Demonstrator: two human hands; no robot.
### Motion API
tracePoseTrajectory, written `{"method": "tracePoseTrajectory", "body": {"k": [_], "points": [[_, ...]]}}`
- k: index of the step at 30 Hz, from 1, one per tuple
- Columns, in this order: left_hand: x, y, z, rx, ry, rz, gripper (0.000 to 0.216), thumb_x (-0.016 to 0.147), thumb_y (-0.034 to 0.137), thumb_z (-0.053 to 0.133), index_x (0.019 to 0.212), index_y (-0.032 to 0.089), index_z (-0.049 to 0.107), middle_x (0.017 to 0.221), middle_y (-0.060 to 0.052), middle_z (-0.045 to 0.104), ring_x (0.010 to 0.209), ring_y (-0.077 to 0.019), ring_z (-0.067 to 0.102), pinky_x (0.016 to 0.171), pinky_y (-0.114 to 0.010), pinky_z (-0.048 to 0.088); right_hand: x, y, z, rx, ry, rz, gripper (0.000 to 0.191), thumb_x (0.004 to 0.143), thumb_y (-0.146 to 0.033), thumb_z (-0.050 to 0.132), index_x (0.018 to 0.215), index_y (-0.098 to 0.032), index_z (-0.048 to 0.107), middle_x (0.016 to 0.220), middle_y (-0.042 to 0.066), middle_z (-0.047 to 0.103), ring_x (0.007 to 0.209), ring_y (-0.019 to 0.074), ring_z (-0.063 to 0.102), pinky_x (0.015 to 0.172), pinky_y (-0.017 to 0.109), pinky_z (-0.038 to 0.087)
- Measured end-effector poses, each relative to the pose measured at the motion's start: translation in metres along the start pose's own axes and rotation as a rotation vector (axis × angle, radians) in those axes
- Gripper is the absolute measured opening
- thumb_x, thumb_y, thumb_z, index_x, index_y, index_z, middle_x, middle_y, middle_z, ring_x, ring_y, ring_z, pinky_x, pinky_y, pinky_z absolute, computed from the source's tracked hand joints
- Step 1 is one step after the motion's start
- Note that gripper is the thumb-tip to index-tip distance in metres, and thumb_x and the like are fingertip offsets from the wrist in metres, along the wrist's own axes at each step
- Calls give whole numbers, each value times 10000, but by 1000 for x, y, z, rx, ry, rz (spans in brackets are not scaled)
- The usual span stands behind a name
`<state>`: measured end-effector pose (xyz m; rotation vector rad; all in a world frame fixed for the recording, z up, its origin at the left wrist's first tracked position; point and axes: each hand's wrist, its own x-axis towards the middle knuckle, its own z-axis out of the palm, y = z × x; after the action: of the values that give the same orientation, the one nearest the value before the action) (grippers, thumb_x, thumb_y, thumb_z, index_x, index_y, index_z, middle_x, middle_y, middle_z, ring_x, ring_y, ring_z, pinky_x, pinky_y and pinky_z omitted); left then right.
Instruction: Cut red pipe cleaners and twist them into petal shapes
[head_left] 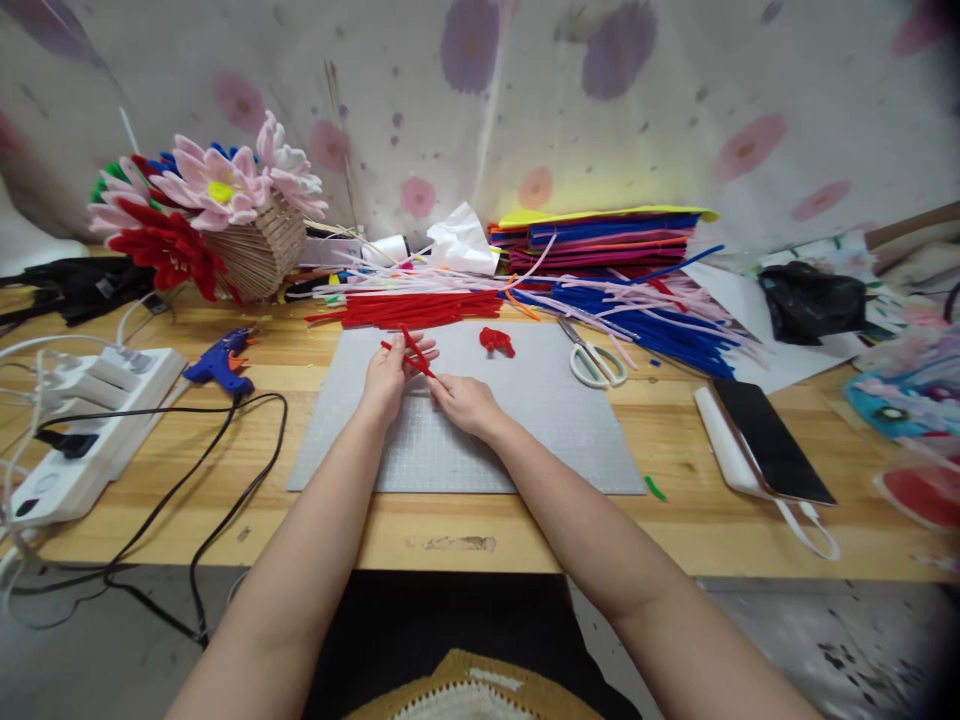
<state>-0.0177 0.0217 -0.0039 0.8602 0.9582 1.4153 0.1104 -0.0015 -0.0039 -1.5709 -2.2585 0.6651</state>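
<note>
Over the grey cutting mat [465,465], my left hand [386,380] pinches a red pipe cleaner [417,358] between thumb and fingers, some fingers stretched out behind it. The pipe cleaner looks bent, with two strands crossing. Its lower right end is in the closed fingers of my right hand [466,402]. A small red curled pipe-cleaner piece [496,342] lies on the mat's far part, apart from both hands. A bundle of red pipe cleaners [420,308] lies just behind the mat. Scissors [596,362] with pale handles rest across the mat's far right edge.
Blue pipe cleaners [667,335] and a multicoloured stack [600,245] lie at the back. Left are a basket of fuzzy flowers [259,250], a blue glue gun [221,365] and a power strip [97,430] with trailing cables. A phone [772,440] lies right.
</note>
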Motion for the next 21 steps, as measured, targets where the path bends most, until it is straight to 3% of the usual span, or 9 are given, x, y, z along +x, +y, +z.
{"method": "tracePoseTrajectory", "body": {"k": [4,9,16,21], "points": [[1,1,0,-81,41,52,294,791,446,482,736,157,466,625,-4,616,702,-178,661,751,-354,486,-2,-4,0,-20,-39,-57,451,898,-420,254,786,-209,636,752,25,661,678,136,558,600,235,297],[3,6,-2,-97,225,-59,278,831,392,437,669,168,404,469,51,505,535,-133,622,662,-310,501,-3,-14,1,-132,-26,-155,455,901,-395,266,757,-196,648,743,32,668,673,137,560,570,240,257],[9,3,-5,11,291,-13,263,857,325,385,643,173,398,411,65,447,371,-96,524,518,-239,468,-5,-22,3,-232,24,-215,432,894,-364,283,758,-182,651,751,53,677,692,144,579,568,250,255],[5,6,-2,-10,261,-106,242,869,325,340,719,162,438,494,17,534,487,-142,605,548,-275,489,-6,-15,5,-63,12,-163,435,891,-362,287,676,-174,615,659,33,652,624,121,566,570,230,285]]}}
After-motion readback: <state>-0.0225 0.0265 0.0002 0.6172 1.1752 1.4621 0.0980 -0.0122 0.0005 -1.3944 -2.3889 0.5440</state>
